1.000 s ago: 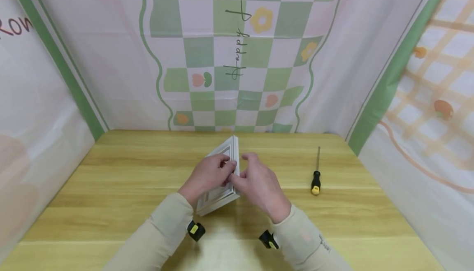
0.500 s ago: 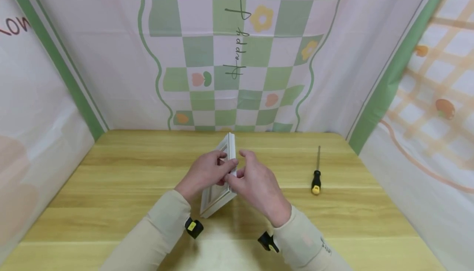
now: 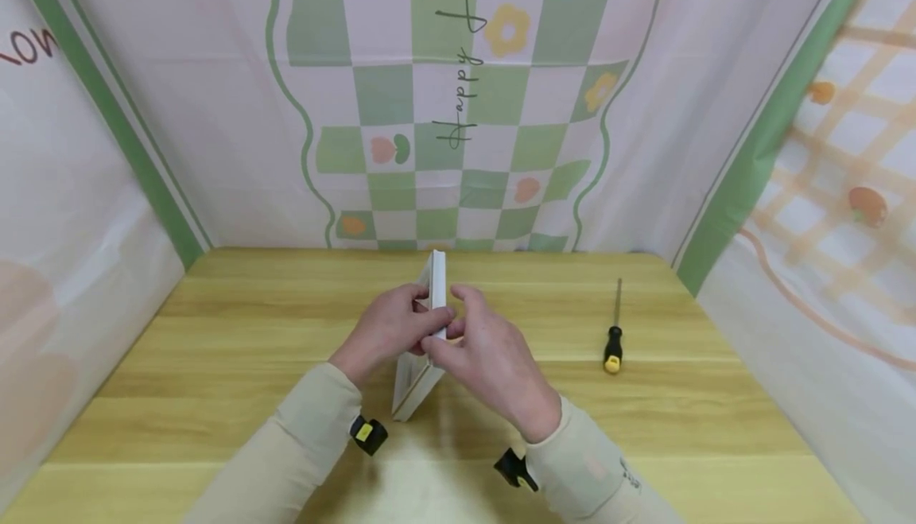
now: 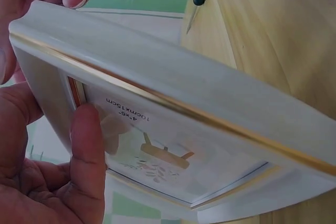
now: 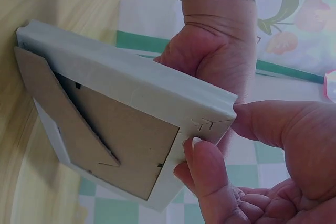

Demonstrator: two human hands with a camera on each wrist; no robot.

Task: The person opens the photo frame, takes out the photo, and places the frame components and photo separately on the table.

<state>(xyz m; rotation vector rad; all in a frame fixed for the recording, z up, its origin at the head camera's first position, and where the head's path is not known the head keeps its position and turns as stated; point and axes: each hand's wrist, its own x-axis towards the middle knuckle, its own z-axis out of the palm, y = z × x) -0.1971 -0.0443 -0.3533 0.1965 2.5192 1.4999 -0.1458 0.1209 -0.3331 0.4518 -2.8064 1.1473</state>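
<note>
1. Picture frame (image 3: 439,277) is held between both hands, side edge up. Whether it is touching the table can't be told.
2. Left hand (image 3: 390,321): curled around the frame's near side, frame gripped. One fingertip is pressed at the inner border of the front.
3. Right hand (image 3: 494,349): corner of the frame pinched between thumb and finger, just beside the left-hand grip.
4. Front is turned to the left-hand side. Gold trim (image 4: 147,94) is run along the white border; a printed insert (image 4: 131,129) is seen inside it, marked 4"x6", 10cmx15cm.
5. Back is turned to the right-hand side. Brown backing board (image 5: 131,140) is seated in the border; stand leg (image 5: 58,98) is swung out from it at an angle, away from the right fingers.
6. Screwdriver (image 3: 613,345), black handle with yellow end, is laid right of the grip, well apart, shank pointed away from the person.
7. Wooden table (image 3: 215,349) is spread below the grip; checked cloth (image 3: 436,95) is hung beyond it.
</note>
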